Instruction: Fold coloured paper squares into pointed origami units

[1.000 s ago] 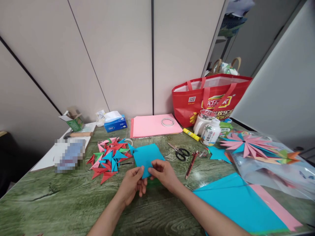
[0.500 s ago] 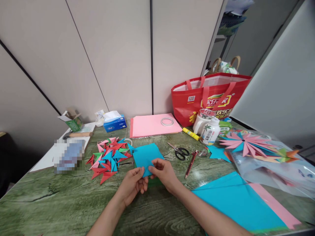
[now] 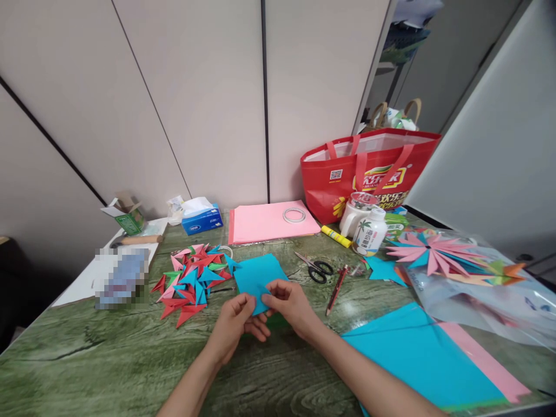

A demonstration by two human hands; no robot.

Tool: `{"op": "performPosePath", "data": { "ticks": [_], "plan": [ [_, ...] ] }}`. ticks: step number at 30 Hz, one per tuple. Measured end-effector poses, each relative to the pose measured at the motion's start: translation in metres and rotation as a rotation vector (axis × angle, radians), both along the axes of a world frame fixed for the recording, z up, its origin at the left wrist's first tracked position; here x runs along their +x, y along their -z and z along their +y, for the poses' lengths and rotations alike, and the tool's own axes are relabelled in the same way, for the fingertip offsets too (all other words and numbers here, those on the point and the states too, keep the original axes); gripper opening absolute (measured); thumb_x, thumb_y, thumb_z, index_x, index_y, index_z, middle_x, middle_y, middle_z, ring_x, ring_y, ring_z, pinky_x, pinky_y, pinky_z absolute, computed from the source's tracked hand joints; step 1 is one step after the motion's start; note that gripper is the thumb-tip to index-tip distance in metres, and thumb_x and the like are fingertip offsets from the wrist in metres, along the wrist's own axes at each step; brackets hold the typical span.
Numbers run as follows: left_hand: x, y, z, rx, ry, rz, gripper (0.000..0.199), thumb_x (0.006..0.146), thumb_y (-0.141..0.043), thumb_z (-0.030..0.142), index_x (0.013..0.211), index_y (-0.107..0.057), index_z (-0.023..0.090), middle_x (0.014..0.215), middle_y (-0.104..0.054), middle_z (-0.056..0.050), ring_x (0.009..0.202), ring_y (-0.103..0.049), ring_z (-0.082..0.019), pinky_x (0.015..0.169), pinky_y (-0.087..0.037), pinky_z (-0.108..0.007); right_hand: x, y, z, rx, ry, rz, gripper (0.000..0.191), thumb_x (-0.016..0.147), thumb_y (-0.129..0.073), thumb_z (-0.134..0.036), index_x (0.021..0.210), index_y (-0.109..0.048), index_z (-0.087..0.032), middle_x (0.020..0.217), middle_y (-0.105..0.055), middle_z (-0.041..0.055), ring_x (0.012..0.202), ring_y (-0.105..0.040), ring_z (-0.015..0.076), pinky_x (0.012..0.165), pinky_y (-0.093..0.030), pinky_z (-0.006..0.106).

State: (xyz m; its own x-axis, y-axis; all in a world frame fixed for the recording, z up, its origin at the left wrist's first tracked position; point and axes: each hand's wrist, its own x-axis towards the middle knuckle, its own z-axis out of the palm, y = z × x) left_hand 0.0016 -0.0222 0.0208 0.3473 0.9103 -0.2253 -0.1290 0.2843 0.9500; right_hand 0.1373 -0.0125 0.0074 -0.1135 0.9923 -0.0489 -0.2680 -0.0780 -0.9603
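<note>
Between my hands is a small piece of blue paper [image 3: 259,302]. My left hand [image 3: 238,319] pinches its near left side, thumb on top and the other fingers curled beneath. On the right side, my right hand [image 3: 290,306] grips it between thumb and bent forefinger. Just behind lies square blue paper [image 3: 258,269], with a bit of green showing under the hands; where the held piece ends and this paper begins is hard to make out. Left of my hands sits a pile of folded paper pieces [image 3: 195,281] in red, blue, pink and green.
Black-handled scissors [image 3: 320,271], a red pen [image 3: 336,291] and a yellow glue stick [image 3: 336,236] lie to the right. Beyond are a white bottle [image 3: 369,234], a red bag [image 3: 330,188] and pink paper [image 3: 260,223]. Large blue sheets [image 3: 425,359] cover the near right.
The fingers of my left hand have shifted slightly to the right under the paper. Both hands keep their hold, and the view has turned a little.
</note>
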Motion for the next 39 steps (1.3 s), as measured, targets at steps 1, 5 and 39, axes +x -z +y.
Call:
{"op": "performPosePath", "data": {
  "ticks": [1, 5, 39],
  "plan": [
    [-0.001, -0.001, 0.0009, 0.004, 0.015, -0.001, 0.026, 0.072, -0.058, 0.039, 0.068, -0.051, 0.014, 0.06, -0.062, -0.001, 0.047, -0.062, -0.015, 0.041, -0.049, -0.023, 0.0005, -0.0008, -0.0002, 0.005, -0.014, 0.001, 0.031, 0.054, -0.07, -0.04, 0.062, -0.054, -0.015, 0.052, -0.049, -0.0059, 0.046, -0.047, 0.0078, 0.046, -0.046, 0.022],
    [-0.0039, -0.0022, 0.0039, 0.041, 0.002, 0.007, 0.023, 0.07, -0.061, 0.036, 0.068, -0.053, 0.014, 0.06, -0.061, -0.001, 0.05, -0.061, -0.014, 0.044, -0.049, -0.023, 0.0008, -0.001, -0.0005, 0.045, -0.024, -0.041, 0.031, 0.054, -0.07, -0.041, 0.062, -0.056, -0.015, 0.053, -0.052, -0.0052, 0.046, -0.049, 0.0085, 0.048, -0.046, 0.024],
    [-0.0074, 0.0014, 0.0063, -0.02, -0.067, -0.078, 0.016, 0.064, -0.068, 0.023, 0.072, -0.062, 0.011, 0.066, -0.068, -0.005, 0.062, -0.064, -0.017, 0.065, -0.051, -0.029, 0.0034, 0.0046, 0.0035, 0.19, 0.046, -0.177, 0.011, 0.068, -0.058, -0.026, 0.074, -0.057, -0.017, 0.066, -0.057, -0.0017, 0.054, -0.055, 0.0127, 0.054, -0.047, 0.027]
  ]
}}
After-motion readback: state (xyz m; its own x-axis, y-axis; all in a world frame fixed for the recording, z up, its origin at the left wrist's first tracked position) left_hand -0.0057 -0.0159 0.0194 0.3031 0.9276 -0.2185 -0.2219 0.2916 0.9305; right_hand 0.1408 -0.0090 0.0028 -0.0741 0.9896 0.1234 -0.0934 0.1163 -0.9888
